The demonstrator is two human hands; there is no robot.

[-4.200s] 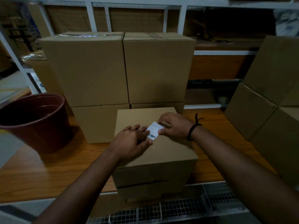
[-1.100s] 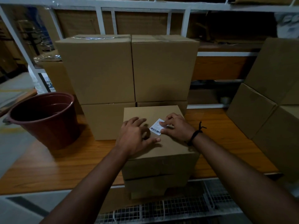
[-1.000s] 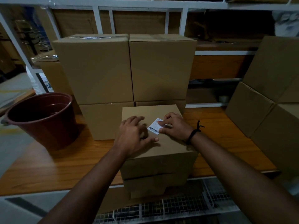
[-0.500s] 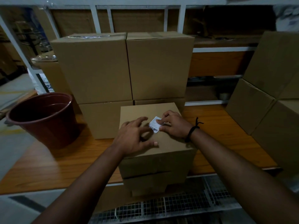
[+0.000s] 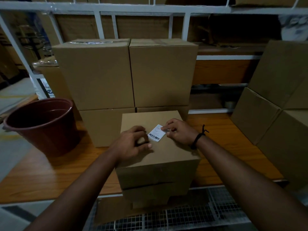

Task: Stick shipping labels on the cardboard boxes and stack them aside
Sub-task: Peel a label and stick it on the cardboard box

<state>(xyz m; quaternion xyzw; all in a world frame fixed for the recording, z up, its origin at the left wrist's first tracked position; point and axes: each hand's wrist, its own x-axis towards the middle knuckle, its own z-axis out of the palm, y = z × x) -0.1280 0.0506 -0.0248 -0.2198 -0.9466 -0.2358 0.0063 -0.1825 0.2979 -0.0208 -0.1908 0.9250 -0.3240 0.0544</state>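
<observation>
A closed cardboard box (image 5: pixel 166 154) stands in front of me at the wooden shelf's front edge. A small white shipping label (image 5: pixel 156 132) with a barcode lies on its top. My right hand (image 5: pixel 179 131) pinches the label's far right corner between thumb and forefinger. My left hand (image 5: pixel 133 142) rests on the box top with its fingers curled, the fingertips on the label's barcode end and the thumb stretched out below it. Four larger boxes stand stacked two by two (image 5: pixel 130 74) right behind this box.
A dark red plastic bucket (image 5: pixel 41 125) stands on the wooden shelf (image 5: pixel 50 172) at the left. More cardboard boxes (image 5: pixel 275 104) are piled at the right. White rack bars (image 5: pixel 100 24) run across the back. A wire mesh shelf (image 5: pixel 191 217) lies below the front edge.
My left hand's fingers have curled in from a flatter spread on the box top. The right hand keeps its pinch on the label, which now shows more of its face.
</observation>
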